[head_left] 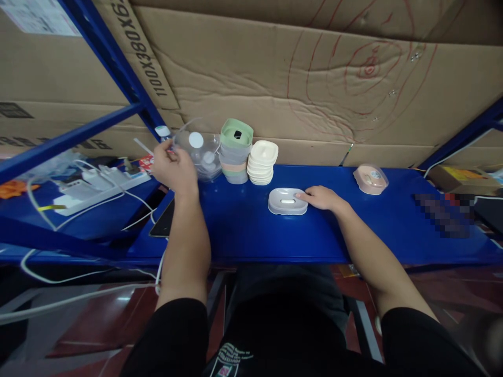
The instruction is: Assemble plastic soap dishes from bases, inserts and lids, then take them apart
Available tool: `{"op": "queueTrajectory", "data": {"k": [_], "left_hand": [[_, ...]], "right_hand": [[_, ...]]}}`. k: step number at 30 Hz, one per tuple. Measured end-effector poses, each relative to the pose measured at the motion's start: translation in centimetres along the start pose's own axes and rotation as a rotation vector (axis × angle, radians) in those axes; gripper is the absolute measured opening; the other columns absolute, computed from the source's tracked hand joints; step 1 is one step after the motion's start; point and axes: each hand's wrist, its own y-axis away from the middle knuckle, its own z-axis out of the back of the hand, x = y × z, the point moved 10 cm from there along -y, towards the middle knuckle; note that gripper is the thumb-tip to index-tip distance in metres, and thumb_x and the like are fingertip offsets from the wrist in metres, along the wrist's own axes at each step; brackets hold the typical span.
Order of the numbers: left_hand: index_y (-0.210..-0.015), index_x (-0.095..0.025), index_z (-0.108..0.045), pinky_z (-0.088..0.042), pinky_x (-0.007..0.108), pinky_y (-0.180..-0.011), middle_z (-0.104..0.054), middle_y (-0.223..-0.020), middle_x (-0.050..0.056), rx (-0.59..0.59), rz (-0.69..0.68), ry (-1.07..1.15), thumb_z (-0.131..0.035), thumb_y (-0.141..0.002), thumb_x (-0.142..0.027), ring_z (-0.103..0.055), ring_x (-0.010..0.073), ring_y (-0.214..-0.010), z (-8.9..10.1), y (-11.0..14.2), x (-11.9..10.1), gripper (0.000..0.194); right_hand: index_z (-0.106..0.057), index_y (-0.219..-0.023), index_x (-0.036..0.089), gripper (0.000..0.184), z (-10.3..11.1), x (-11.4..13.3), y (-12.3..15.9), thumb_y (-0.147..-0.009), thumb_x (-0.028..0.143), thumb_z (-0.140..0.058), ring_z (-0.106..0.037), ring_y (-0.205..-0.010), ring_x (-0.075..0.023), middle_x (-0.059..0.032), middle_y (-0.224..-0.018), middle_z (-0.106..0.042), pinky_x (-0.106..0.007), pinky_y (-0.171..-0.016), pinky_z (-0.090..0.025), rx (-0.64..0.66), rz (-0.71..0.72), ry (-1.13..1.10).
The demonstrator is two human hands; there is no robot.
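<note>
My right hand [323, 198] grips the right end of a pale grey soap dish [287, 208], thumb on its rim. The dish lies on the blue table, with a whitish oblong mark or slot in its middle. My left hand [175, 166] is raised at the left with its fingers curled; what they hold, if anything, I cannot make out. A thin white strip [143, 146] sticks out beside it. Behind this hand are a white-capped bottle [162, 132] and clear round plastic containers [204, 157].
Stacked green, grey and pink dishes [236, 152] stand beside a cream stack [261, 166]. A pink dish with a label [370, 180] sits farther right. Left are a white power strip [102, 188] with cables and a blue metal frame [106, 63]. Cardboard [243, 73] walls the back.
</note>
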Motion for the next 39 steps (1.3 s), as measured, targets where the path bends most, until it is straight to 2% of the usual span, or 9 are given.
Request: {"op": "queueTrajectory", "data": {"k": [7,11,13,16,21,29,33,36,39], "left_hand": [[-0.108,-0.008,-0.059,-0.044,0.022,-0.066,-0.047,-0.074,-0.005,-0.199,0.182,0.366,-0.044,-0.099,-0.004,-0.043,0.009,-0.061,1.0,-0.7,1.2,0.018],[-0.108,-0.011,-0.063,-0.046,0.024,-0.068,-0.051,-0.076,-0.003,-0.167,0.09,0.416,-0.048,-0.094,-0.007,-0.049,0.0106,-0.064,0.4,2.3,-1.6,0.022],[-0.113,-0.015,-0.067,-0.049,0.026,-0.072,-0.057,-0.077,-0.002,-0.032,-0.073,0.372,-0.053,-0.093,-0.017,-0.055,0.0132,-0.067,-0.9,5.0,-4.3,0.024],[-0.111,-0.019,-0.075,-0.052,0.031,-0.076,-0.061,-0.069,0.0,0.264,-0.363,0.255,-0.061,-0.09,-0.03,-0.061,0.0175,-0.068,-4.1,9.9,-8.2,0.027],[-0.109,-0.023,-0.081,-0.055,0.034,-0.08,-0.069,-0.072,0.006,0.535,-0.663,0.189,-0.059,-0.095,-0.043,-0.069,0.0215,-0.075,-6.9,15.5,-10.6,0.033],[-0.108,-0.024,-0.079,-0.057,0.031,-0.078,-0.07,-0.135,0.011,0.621,-0.747,0.295,-0.063,-0.098,-0.041,-0.072,0.0154,-0.082,-6.4,16.8,-12.3,0.026],[-0.108,-0.024,-0.077,-0.057,0.032,-0.082,-0.067,-0.144,0.011,0.728,-0.824,0.27,-0.062,-0.101,-0.038,-0.075,0.0217,-0.099,-6.6,17.5,-13.1,0.022],[-0.111,-0.024,-0.076,-0.058,0.034,-0.089,-0.066,-0.148,0.01,0.859,-0.845,0.211,-0.064,-0.099,-0.033,-0.071,0.0262,-0.12,-7.4,18.1,-12.9,0.02],[-0.122,-0.025,-0.074,-0.057,0.035,-0.098,-0.064,-0.152,0.009,1.031,-0.825,0.212,-0.071,-0.093,-0.031,-0.069,0.0256,-0.126,-8.6,18.9,-12.3,0.03]], "right_hand": [[-0.073,-0.087,0.021,0.079,0.2,-0.5,-0.1,-0.097,0.086,-0.029,-0.071,-0.09,-0.0255,-0.0113,-0.099,-0.078,-0.03,-0.064,-0.038,-0.023,0.003,-0.042],[-0.071,-0.09,0.02,0.073,3.0,-0.1,0.5,-0.096,0.085,-0.038,-0.067,-0.082,-0.0235,-0.0092,-0.087,-0.074,-0.03,-0.066,-0.041,-0.291,0.004,-0.264],[-0.07,-0.11,0.019,0.076,4.4,0.9,1.3,-0.095,0.087,-0.036,-0.064,-0.072,-0.0201,-0.006,-0.081,-0.071,-0.03,-0.063,-0.044,-0.429,0.056,-0.555],[-0.053,-0.145,0.021,0.089,4.1,3.5,1.7,-0.097,0.088,-0.019,-0.054,-0.054,-0.015,-0.003,-0.084,-0.07,-0.027,-0.05,-0.042,-0.352,0.164,-0.991],[-0.054,-0.146,0.023,0.086,3.6,3.8,1.5,-0.096,0.088,-0.025,-0.059,-0.056,-0.011,-0.009,-0.111,-0.072,-0.024,-0.046,-0.044,-0.279,0.124,-1.251],[-0.065,-0.109,0.022,0.052,4.1,-0.1,1.0,-0.097,0.073,-0.059,-0.069,-0.064,-0.0133,-0.0093,-0.104,-0.078,-0.026,-0.055,-0.055,-0.343,0.028,-1.379],[-0.062,-0.096,0.022,0.039,3.8,-0.7,0.7,-0.095,0.059,-0.071,-0.066,-0.058,-0.0101,-0.0071,-0.101,-0.079,-0.023,-0.051,-0.053,-0.36,0.0,-1.442],[-0.063,-0.1,0.021,0.034,3.9,-1.2,0.8,-0.088,0.048,-0.082,-0.063,-0.055,-0.0088,-0.0044,-0.097,-0.078,-0.023,-0.051,-0.053,-0.363,0.009,-1.425],[-0.065,-0.114,0.02,0.046,4.0,-1.3,0.9,-0.079,0.036,-0.091,-0.062,-0.056,-0.01,-0.0004,-0.085,-0.075,-0.024,-0.053,-0.054,-0.311,0.048,-1.309]]}}
